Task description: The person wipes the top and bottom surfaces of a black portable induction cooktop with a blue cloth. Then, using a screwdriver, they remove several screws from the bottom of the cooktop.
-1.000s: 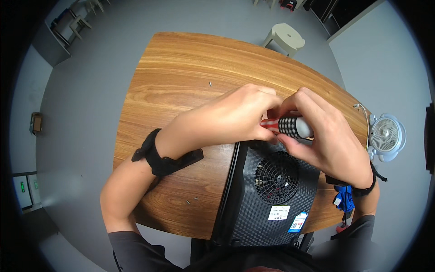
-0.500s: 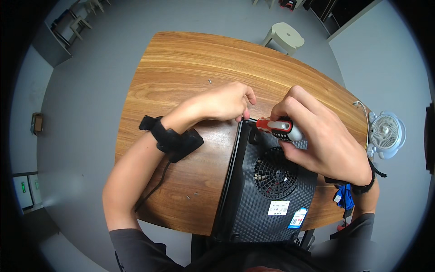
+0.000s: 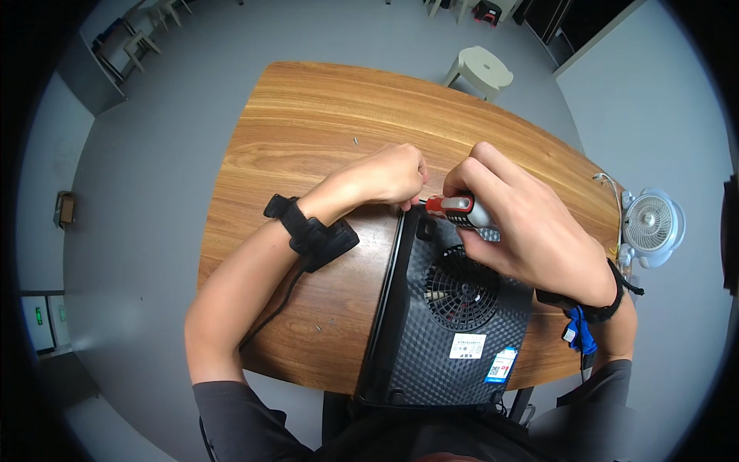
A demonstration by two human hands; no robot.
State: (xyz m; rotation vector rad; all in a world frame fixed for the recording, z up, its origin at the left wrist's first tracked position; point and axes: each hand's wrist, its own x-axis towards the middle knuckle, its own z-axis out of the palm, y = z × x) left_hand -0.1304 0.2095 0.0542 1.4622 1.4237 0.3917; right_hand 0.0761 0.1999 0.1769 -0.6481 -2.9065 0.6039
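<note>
A black induction cooker [image 3: 416,339] lies underside up on the wooden table, its round fan grille [image 3: 462,289] and two stickers facing me. My right hand [image 3: 516,208] is wrapped round the handle of a red, grey and black screwdriver [image 3: 459,209], held over the cooker's far left corner. The screwdriver's tip points left toward that corner, beside my left fingers. My left hand [image 3: 396,177] is closed at the same corner, its fingertips bunched near the edge; whatever they pinch is hidden. Black straps with modules are round both wrists.
Small screws lie on the wooden table [image 3: 308,115]: one screw [image 3: 356,141] beyond my left hand, others near the left front. A fan [image 3: 650,221] stands off the right edge with a white cable. A stool [image 3: 481,71] stands past the far edge. A blue item [image 3: 581,329] hangs by my right forearm.
My left fingers have curled in at the corner. My right hand with the screwdriver has shifted slightly left, closer to my left fingers. The whole view has moved a little.
</note>
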